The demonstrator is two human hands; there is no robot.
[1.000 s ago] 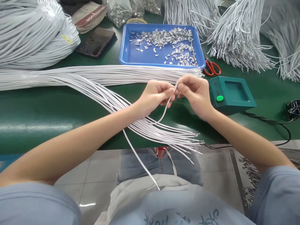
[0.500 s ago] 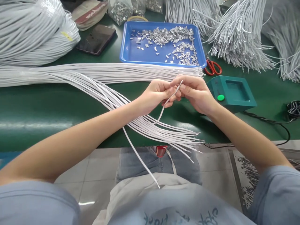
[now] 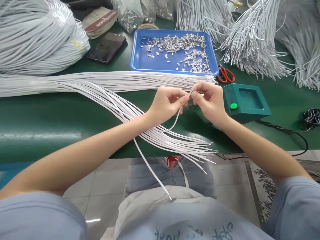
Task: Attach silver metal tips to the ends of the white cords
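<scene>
Above the near edge of the green counter (image 3: 37,116) our two hands meet over a single white cord (image 3: 176,118). Our left hand (image 3: 166,104) is closed, thumb and forefinger pinching the cord just below its tip, and our right hand (image 3: 211,100) is closed too, its fingertips pressed against the cord's upper end, touching the left hand's fingers. Whether a metal clip sits between the fingertips we cannot tell. From the pinch the cord curves down and to the left into a fan of white cords (image 3: 172,140) that lies across the counter under our left wrist, its loose ends sticking out over the near edge. Beyond our hands a long flat bundle of cords (image 3: 105,81) runs left to right. Just behind that bundle stands a blue tray (image 3: 140,61) scattered with small metal clips (image 3: 180,43). Right of our right hand, close beside it, sits a teal box with a green button (image 3: 246,101), and red-handled scissors (image 3: 226,75) lie between the box and the tray. At far left a dark phone (image 3: 107,47) rests beside a bagged coil of cord (image 3: 37,36).
</scene>
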